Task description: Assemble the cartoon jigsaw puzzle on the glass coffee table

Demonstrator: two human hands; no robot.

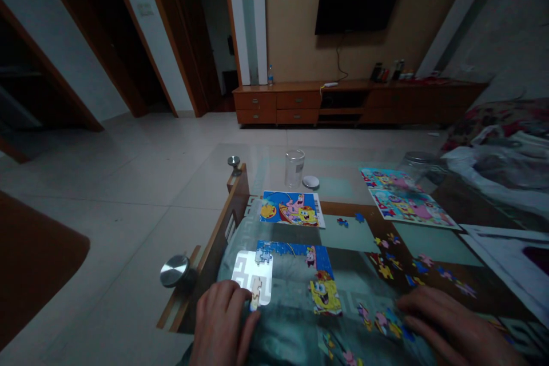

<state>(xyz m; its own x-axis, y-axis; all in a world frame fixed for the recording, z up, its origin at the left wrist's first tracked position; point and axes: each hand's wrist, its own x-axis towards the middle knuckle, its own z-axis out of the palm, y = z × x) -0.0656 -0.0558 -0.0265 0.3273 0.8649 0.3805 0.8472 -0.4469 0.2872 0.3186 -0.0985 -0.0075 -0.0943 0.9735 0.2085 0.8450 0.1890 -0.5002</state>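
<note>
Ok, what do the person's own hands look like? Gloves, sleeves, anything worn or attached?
The left hand and right hand are both bare: no gloves, and no rings, watch, tape, markers or cables that I can see. No sleeve shows, since the forearms run out of the bottom of the head view. The room is dim, so small details are hard to tell.

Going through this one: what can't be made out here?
Head view:
Left hand: fingers hide what they touch; bottom edge cuts off the wrist.
Right hand: bottom edge cuts it off; fingers hide what lies beneath.
Loose jigsaw pieces: too small and dim to read.
</note>
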